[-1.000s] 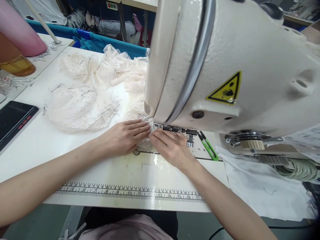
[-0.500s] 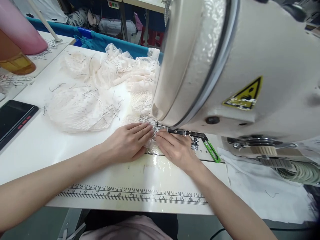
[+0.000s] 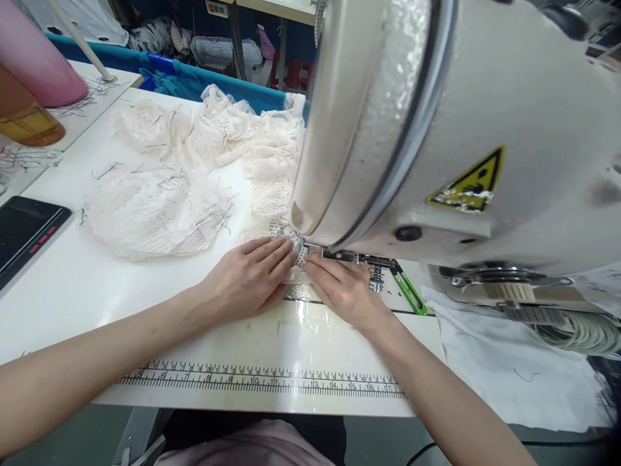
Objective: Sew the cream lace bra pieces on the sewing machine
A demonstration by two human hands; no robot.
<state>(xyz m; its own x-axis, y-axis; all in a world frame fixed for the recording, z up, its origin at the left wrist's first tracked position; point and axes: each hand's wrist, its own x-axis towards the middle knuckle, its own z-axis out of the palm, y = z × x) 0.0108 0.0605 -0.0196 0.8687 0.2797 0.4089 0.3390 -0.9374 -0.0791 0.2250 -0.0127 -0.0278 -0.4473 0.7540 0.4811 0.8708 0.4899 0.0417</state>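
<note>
I have 2 hands on the white lace (image 3: 301, 253) at the foot of the sewing machine (image 3: 388, 123), just under the left end of its head. My left hand (image 3: 259, 275) lies palm down with its fingers stretched out and close together, pressing the lace rather than gripping it. My right hand (image 3: 342, 285) comes in from the other side, fingers slightly bent, their tips on the lace; its thumb is hidden, so I cannot tell whether it pinches the cloth. Between my fingertips only a narrow gap shows, with lace in it.

Right of my right hand, along the machine's underside, the green snips (image 3: 410, 291) lie just beside the metal attachment (image 3: 347, 256), so there is little room on that side. The machine's low head closes off the space above.

In front of the machine the white surface (image 3: 242, 336) gives open room from my wrists down to its near edge, where a printed ruler (image 3: 266, 380) runs.

Left of the machine, a sheer cream piece (image 3: 155, 210) with dark thread ends lies spread out, and a crumpled cream pile (image 3: 208, 133) sits behind it, near the far edge and the blue bin (image 3: 233, 83). Farther left is a dark phone (image 3: 32, 233). Right of the machine's base, white cloth (image 3: 509, 375) drapes.
</note>
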